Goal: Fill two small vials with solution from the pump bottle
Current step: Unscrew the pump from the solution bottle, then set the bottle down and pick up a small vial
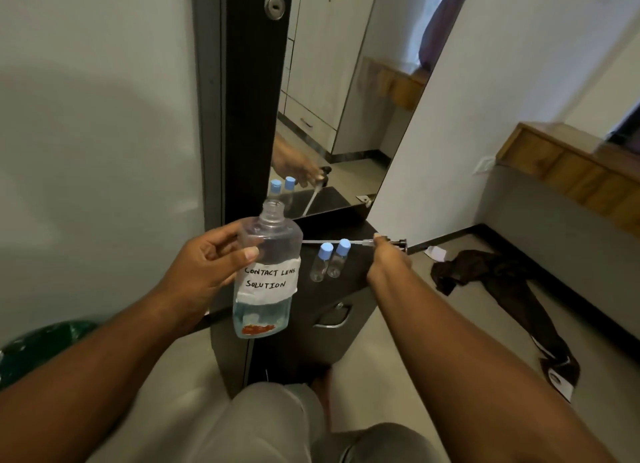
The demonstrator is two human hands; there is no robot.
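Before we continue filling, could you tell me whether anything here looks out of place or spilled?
No spill shows. The pump is out of the bottle, held sideways by the right hand over the capped vials. Dark clothing lies crumpled on the floor.

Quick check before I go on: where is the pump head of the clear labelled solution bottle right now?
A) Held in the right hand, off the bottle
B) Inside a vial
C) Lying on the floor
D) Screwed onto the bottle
A: the right hand holds the black pump head with its dip tube sideways above the two blue-capped clear vials, while the clear labelled solution bottle, gripped by the left hand, shows an open neck.
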